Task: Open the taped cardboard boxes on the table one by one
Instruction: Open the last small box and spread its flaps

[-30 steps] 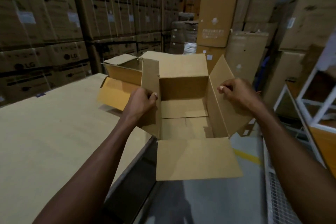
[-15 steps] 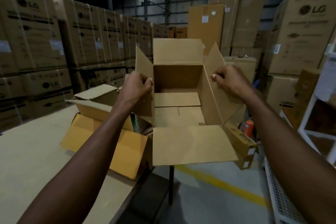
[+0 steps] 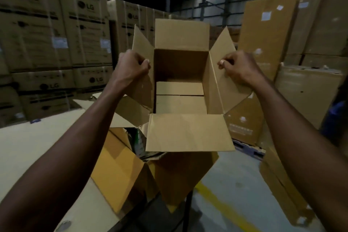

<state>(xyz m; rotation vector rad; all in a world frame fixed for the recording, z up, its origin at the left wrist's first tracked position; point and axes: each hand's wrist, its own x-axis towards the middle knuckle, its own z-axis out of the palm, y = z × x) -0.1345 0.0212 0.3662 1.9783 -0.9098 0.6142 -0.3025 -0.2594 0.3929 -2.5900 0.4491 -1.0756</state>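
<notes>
An open, empty brown cardboard box [image 3: 180, 103] hangs in the air in front of me, its mouth toward me and all its flaps spread. My left hand [image 3: 131, 68] pinches the box's left flap near its inner edge. My right hand [image 3: 237, 68] pinches the right flap the same way. Below and left of it, a second opened cardboard box [image 3: 120, 167] lies on the table [image 3: 33, 149], with something green and white showing inside.
Tall stacks of printed cartons [image 3: 56, 43] stand behind the table. More large cartons [image 3: 308, 88] are stacked at the right. The table's right edge drops to a grey floor with a yellow line [image 3: 226, 205].
Both hands have raised the open box higher, off the table's edge, and my view has tilted up. The second opened box now shows lower in view.
</notes>
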